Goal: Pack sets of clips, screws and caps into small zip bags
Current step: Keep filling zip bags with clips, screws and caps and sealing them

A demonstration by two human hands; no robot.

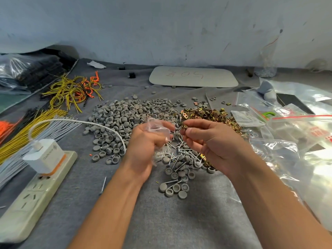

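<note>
My left hand [143,141] grips a small clear zip bag [158,127] above the pile, the bag's mouth turned toward the right. My right hand [206,139] pinches a gold metal clip [184,125] between thumb and fingers, just right of the bag. Below the hands lies a heap of silver screws [177,155]. A big heap of grey round caps [122,119] spreads to the left and behind. Gold clips [208,114] are piled behind my right hand. A few caps [175,188] sit nearer to me.
A white power strip [34,191] with a charger [45,155] and cable lies at the left. Yellow, orange and grey wire bundles [70,90] fill the far left. Clear plastic bags [296,141] are heaped at the right. A white board [193,76] lies at the back.
</note>
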